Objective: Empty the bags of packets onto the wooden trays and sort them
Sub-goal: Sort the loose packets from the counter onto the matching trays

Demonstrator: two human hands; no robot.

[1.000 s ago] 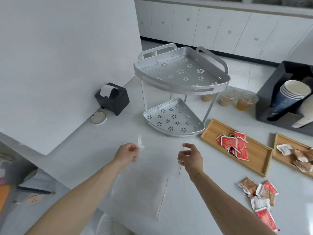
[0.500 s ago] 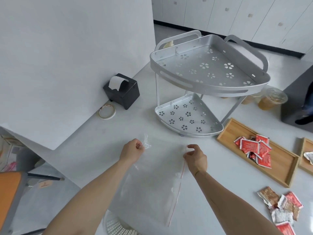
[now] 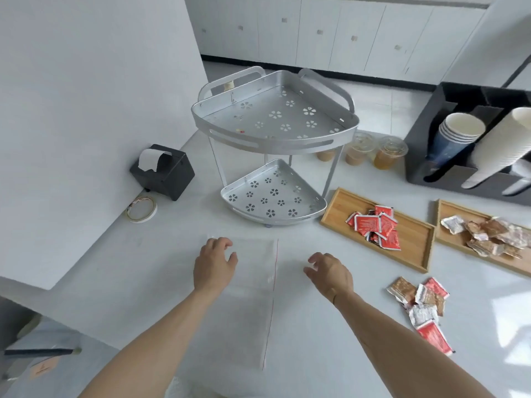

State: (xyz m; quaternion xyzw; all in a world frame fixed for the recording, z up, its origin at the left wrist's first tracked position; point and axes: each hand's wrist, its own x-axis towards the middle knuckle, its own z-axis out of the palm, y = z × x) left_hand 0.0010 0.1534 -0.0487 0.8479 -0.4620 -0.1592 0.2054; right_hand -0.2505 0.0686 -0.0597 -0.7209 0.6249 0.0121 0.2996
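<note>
An empty clear plastic bag (image 3: 253, 294) with a red zip strip lies flat on the white table in front of me. My left hand (image 3: 214, 264) hovers open over its far left corner. My right hand (image 3: 329, 271) is open just right of the red strip, holding nothing. The near wooden tray (image 3: 413, 239) holds several red packets (image 3: 373, 225). The second wooden tray (image 3: 448, 208), at the far right, holds several brown and white packets (image 3: 488, 234). A loose heap of mixed red, brown and white packets (image 3: 422, 305) lies on the table to my right.
A two-tier silver corner rack (image 3: 273, 145) stands behind the bag. A black label dispenser (image 3: 163, 173) and a tape roll (image 3: 141, 209) sit at the left by the white wall. Three lidded drink cups (image 3: 373, 152) and a black paper-cup holder (image 3: 471, 139) stand at the back right.
Both hands held the bag up by its top corners; they have let go and opened, and the bag now lies flat on the table.
</note>
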